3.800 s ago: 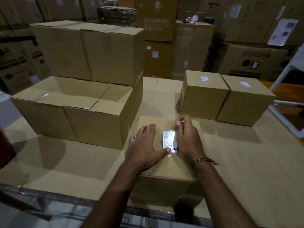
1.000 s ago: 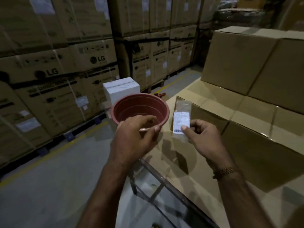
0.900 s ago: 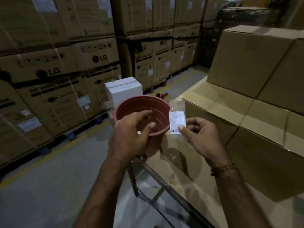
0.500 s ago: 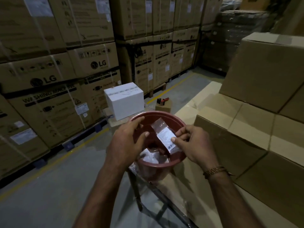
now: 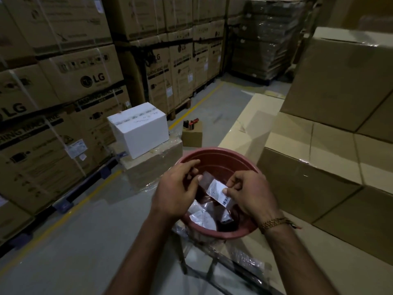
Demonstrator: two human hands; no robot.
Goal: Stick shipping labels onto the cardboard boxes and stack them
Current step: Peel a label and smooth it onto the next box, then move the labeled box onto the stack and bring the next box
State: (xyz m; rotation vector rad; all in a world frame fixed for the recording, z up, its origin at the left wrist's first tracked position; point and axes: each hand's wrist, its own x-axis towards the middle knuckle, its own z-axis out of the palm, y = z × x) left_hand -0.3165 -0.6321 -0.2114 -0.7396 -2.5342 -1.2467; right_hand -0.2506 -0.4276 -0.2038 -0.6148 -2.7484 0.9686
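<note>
- We've only got one view, a wide-angle head cam looking forward and down.
- It sits close over the red tub (image 5: 214, 158), which is low and centre in frame.
- Further out it faces a warehouse aisle with stacked cartons (image 5: 63, 81).
- The edges bend noticeably.

Over the red tub (image 5: 214, 155) we see both hands pinch a shipping label (image 5: 219, 191): left hand (image 5: 176, 192) at its clear end, right hand (image 5: 251, 194) by the barcode. Cardboard boxes (image 5: 331, 158) stand stacked alongside.
</note>
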